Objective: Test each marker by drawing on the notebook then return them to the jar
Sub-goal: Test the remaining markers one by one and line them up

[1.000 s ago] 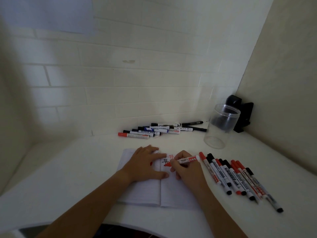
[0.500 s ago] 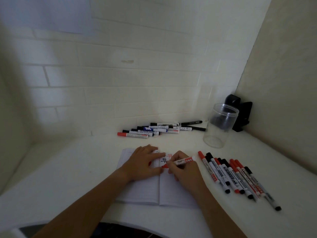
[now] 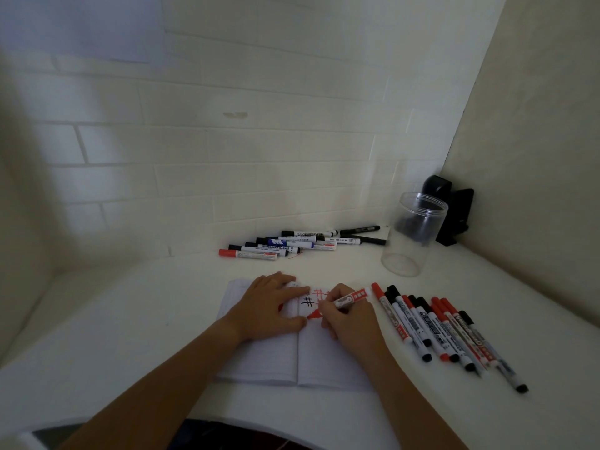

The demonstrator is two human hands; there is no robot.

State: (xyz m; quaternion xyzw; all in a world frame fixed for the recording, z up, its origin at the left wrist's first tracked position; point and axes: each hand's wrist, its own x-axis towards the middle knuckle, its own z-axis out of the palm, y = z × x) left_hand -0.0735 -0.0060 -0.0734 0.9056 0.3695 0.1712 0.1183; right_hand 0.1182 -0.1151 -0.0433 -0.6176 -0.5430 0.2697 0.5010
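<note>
My left hand (image 3: 271, 308) stays flat on the notebook (image 3: 259, 362), fingers spread wide; my right hand (image 3: 349, 319) pinches the red marker (image 3: 352, 297), whose tip has slid lower past the hash marks (image 3: 306, 300), so testing continues; the jar (image 3: 412, 235) waits empty.

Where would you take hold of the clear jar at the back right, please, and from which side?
Grip the clear jar round its cylindrical wall near the middle, coming from the front left. It stands upright with its mouth open, the side wall and a black object crowd its right and rear, and the row of markers lies in front, so that side looks freest.
</note>
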